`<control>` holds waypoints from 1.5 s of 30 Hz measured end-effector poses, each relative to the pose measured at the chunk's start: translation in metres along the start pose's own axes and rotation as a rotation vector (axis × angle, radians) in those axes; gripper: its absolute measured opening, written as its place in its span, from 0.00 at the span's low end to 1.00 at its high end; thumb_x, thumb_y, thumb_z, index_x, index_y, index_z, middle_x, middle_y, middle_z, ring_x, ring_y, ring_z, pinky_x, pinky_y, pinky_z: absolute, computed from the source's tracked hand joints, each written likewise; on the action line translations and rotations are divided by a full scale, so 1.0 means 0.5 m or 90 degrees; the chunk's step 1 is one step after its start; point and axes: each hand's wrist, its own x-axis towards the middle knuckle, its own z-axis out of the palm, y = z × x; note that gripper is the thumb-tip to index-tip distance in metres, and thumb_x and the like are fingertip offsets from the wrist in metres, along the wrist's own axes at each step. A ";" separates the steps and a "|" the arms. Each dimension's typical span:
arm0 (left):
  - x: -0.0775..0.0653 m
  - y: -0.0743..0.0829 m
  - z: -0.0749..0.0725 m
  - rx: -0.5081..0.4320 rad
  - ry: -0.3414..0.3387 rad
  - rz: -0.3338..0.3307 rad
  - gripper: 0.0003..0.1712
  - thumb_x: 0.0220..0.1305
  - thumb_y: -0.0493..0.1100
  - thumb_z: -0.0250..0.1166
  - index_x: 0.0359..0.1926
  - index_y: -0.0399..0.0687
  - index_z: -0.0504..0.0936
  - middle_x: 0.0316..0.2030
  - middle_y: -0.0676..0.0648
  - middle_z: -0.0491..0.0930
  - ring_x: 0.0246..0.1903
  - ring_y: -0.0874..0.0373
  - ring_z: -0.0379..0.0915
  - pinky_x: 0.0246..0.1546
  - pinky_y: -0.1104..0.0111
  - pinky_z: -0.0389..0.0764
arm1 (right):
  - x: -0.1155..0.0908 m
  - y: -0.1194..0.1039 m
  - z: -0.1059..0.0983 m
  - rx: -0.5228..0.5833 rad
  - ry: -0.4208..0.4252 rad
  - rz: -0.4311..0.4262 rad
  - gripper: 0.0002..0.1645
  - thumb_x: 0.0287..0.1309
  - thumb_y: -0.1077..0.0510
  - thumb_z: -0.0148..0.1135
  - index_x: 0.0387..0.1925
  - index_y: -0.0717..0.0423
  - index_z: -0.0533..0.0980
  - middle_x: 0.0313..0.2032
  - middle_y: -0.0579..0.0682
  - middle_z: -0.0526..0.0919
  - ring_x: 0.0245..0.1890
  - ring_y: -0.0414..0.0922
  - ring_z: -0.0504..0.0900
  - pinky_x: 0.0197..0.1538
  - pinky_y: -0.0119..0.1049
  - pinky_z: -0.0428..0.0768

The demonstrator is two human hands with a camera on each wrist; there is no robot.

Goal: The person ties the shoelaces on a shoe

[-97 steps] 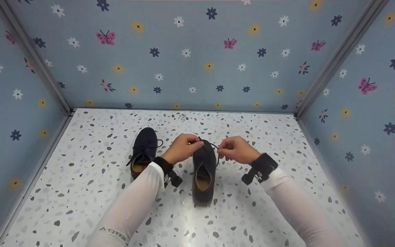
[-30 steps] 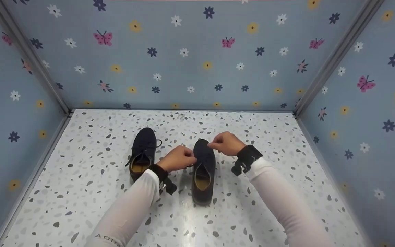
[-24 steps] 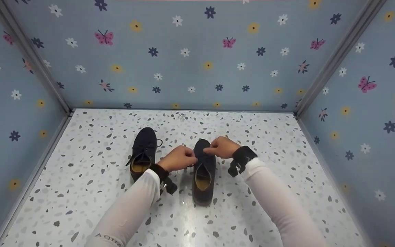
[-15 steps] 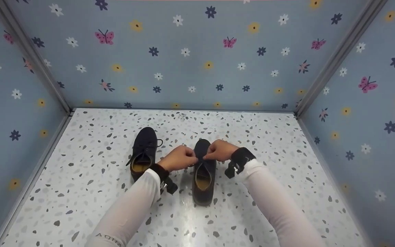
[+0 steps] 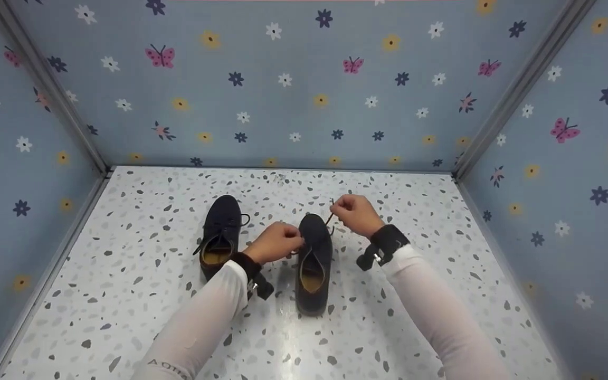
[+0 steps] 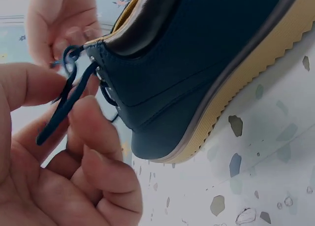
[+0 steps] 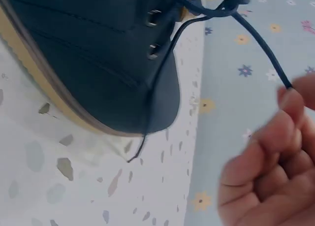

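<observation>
One dark shoe [image 5: 313, 261] is placed upright on the speckled surface [image 5: 388, 327]; its lace loop [image 6: 61, 113] is pinched by the left hand [image 5: 275, 243]; a lace end [image 7: 266, 48] is clamped between fingertips of the right hand [image 5: 358, 214].

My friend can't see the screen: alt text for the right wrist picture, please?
A right hand pinches a dark lace beside a navy shoe with a tan sole; another lace end trails past its toe, over a speckled surface.
</observation>
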 end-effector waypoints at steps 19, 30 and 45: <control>0.015 0.001 0.013 -0.177 0.173 -0.036 0.12 0.71 0.42 0.62 0.43 0.44 0.90 0.40 0.42 0.90 0.34 0.53 0.86 0.34 0.67 0.82 | -0.035 0.040 -0.042 0.094 0.104 0.023 0.15 0.72 0.54 0.64 0.38 0.65 0.80 0.21 0.39 0.75 0.22 0.38 0.74 0.29 0.31 0.73; 0.012 0.003 -0.015 -0.309 0.138 -0.016 0.09 0.75 0.37 0.55 0.43 0.41 0.82 0.48 0.41 0.88 0.51 0.42 0.84 0.46 0.63 0.81 | -0.068 0.080 -0.098 0.148 0.145 0.061 0.14 0.72 0.52 0.64 0.39 0.61 0.80 0.22 0.41 0.75 0.23 0.38 0.74 0.30 0.31 0.75; -0.009 0.012 -0.092 -0.204 0.178 -0.050 0.17 0.79 0.48 0.56 0.38 0.43 0.84 0.39 0.46 0.90 0.29 0.58 0.81 0.27 0.70 0.74 | -0.125 0.138 -0.139 0.154 0.193 0.141 0.12 0.71 0.51 0.64 0.35 0.55 0.79 0.20 0.40 0.74 0.23 0.38 0.74 0.29 0.31 0.72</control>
